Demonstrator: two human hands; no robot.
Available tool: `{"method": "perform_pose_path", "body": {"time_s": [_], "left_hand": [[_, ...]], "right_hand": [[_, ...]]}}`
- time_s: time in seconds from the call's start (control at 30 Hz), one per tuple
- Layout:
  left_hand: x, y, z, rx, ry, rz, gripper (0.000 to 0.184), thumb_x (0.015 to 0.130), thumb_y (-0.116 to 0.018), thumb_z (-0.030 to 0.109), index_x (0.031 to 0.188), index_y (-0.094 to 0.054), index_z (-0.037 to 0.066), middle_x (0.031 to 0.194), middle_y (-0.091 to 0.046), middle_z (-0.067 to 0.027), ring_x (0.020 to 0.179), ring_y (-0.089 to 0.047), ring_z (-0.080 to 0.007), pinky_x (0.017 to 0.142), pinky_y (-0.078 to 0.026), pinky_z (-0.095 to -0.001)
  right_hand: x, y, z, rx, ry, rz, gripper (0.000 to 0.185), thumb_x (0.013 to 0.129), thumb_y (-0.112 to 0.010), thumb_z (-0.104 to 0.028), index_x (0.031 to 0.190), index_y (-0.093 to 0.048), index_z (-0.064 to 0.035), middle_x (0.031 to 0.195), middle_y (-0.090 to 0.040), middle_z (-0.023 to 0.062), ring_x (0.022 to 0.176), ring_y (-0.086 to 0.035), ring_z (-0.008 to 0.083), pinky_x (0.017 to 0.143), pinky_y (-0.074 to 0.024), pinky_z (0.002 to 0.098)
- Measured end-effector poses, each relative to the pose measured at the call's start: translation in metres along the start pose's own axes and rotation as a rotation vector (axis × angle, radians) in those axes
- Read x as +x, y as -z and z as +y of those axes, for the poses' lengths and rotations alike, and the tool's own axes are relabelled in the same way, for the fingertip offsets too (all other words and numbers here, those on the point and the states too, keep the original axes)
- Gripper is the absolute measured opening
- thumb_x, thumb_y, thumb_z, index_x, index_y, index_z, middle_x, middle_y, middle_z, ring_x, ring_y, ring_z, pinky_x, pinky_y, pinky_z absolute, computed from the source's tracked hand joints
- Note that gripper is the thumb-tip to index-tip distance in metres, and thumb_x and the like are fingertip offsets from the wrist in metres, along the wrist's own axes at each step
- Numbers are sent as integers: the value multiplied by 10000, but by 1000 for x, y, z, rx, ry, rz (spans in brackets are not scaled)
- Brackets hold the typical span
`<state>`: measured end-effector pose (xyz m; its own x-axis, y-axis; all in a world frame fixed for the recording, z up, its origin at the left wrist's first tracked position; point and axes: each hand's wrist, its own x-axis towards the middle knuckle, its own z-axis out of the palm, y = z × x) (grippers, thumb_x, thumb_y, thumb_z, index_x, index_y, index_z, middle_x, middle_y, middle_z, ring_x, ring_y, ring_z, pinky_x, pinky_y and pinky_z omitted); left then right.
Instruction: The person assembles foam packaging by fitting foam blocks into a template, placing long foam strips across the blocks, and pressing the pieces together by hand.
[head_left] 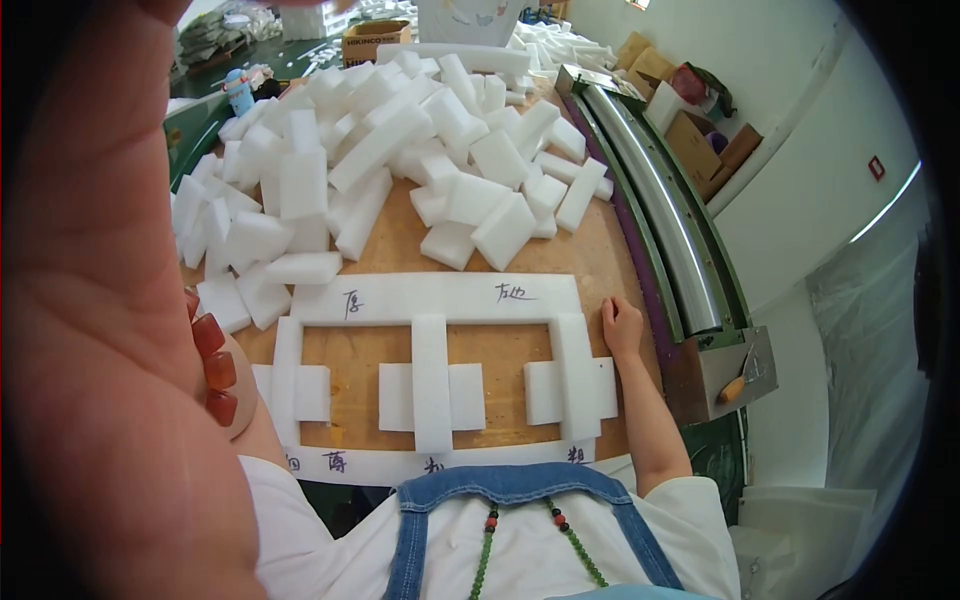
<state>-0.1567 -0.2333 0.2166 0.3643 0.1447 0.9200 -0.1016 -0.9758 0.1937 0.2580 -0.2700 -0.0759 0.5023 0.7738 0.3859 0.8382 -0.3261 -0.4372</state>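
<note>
My left hand [110, 280] is raised very close to the camera and covers the left side; its fingers are mostly cut off at the top edge. A bracelet of reddish-brown beads [218, 368] is on that wrist. My right hand [622, 325] rests as a fist on the tabletop, right of a white foam frame, with nothing visible in it. The frame has a long top strip [430, 298] with handwritten characters, upright strips such as the middle one [431, 380], and a marked bottom strip [380, 464]. Short foam blocks [467, 397] lie crosswise at the uprights.
A large heap of white foam blocks [390, 130] covers the far side of the wooden table [350, 410]. Along the right edge runs a machine with a metal roller [655, 205]. A wooden-handled scraper [735, 388] sits at its near end. Behind the heap stands a cardboard box [375, 40].
</note>
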Motion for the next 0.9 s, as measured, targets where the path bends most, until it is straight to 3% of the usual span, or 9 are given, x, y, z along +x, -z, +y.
{"method": "perform_pose_path", "body": {"time_s": [0.17,0.27,0.33,0.4,0.53,0.6,0.73,0.9], "left_hand": [[39,41,-31,61,-87,-25,558,784,-725,221,1301,-536,134,1200,-578,-96,1070,-562,-258,956,-452,-368],[41,48,-105,226,145,-8,560,780,-733,213,1299,-538,132,1192,-584,-95,1062,-570,-253,952,-459,-362],[16,42,-167,397,439,-12,615,748,-760,235,1306,-531,120,1143,-591,-126,1001,-578,-264,927,-460,-333],[-18,32,-216,532,572,-98,567,715,-753,150,1249,-574,79,1088,-604,-117,958,-581,-253,884,-464,-329],[-79,1,-270,591,560,-150,451,715,-698,95,1162,-635,99,1012,-631,-100,895,-591,-238,784,-484,-319],[-100,-10,-285,631,500,-153,432,712,-693,94,1141,-643,95,1000,-634,-108,879,-596,-248,764,-487,-324],[-109,-33,-262,523,901,-244,363,702,-681,80,1065,-667,84,942,-647,-121,804,-606,-237,725,-495,-331],[-146,-32,-208,556,843,-454,347,700,-670,45,1045,-661,79,948,-628,-110,801,-602,-260,738,-495,-349]], "right_hand": [[-1,2,-4,19,8,25,205,885,-555,-188,835,-643,-9,740,-653,182,623,-577,370,591,-464,408],[0,1,-1,20,4,-11,203,888,-556,-184,826,-634,-6,743,-655,179,616,-575,361,590,-463,407],[0,2,-2,9,21,-7,204,891,-554,-179,821,-625,-1,743,-657,172,607,-572,349,587,-459,405],[1,3,-1,22,17,-15,205,892,-555,-179,821,-624,1,742,-657,171,606,-571,347,585,-457,404],[-1,0,-1,29,-12,-28,207,892,-558,-179,822,-620,6,738,-657,166,601,-568,340,581,-452,401],[-2,0,-1,35,-7,-11,210,893,-558,-179,822,-620,8,732,-655,163,594,-563,334,578,-449,396],[2,1,0,41,21,-15,217,900,-559,-179,831,-625,15,713,-646,155,576,-546,312,570,-442,381],[4,-2,1,63,62,-26,214,906,-552,-173,844,-632,16,701,-642,148,568,-540,294,571,-441,371]]}}
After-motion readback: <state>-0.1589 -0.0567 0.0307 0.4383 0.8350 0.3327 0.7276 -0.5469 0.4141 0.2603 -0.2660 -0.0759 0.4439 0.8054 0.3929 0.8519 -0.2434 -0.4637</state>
